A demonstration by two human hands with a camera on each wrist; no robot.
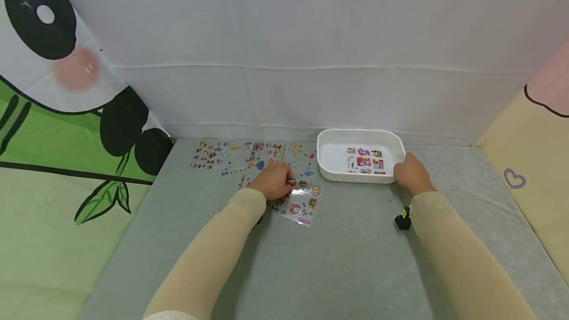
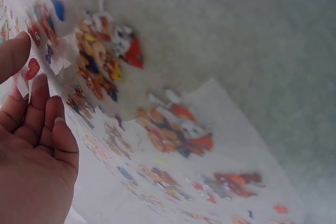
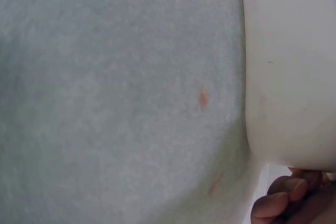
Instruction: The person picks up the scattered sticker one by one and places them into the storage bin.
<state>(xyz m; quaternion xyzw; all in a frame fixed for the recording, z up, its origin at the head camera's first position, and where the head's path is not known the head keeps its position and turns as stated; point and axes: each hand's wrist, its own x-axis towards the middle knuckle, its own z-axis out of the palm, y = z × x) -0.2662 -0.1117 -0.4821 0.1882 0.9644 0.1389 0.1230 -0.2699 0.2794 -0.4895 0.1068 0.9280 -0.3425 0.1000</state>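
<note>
My left hand (image 1: 273, 180) pinches a clear sticker sheet (image 1: 304, 214) printed with small cartoon pictures. In the left wrist view the thumb and fingertips hold the edge of the sheet (image 2: 236, 140), which is partly lifted and curved. More sticker sheets (image 1: 231, 154) lie spread on the table beyond and to the left of that hand. On the right, my right hand (image 1: 413, 174) grips the near right corner of a white plastic tray (image 1: 332, 154). Inside the tray lie pink and multicoloured stickers (image 1: 363, 161). The right wrist view shows curled fingers (image 3: 278, 203) by the tray's outer wall (image 3: 294, 77).
Both hands work over a grey table (image 1: 346, 251). A white cloth backdrop (image 1: 284, 63) hangs close behind the tray. Printed cartoon cloths stand at the left (image 1: 58, 152) and right (image 1: 533, 162) sides. A small black device (image 1: 403, 219) is at the right wrist.
</note>
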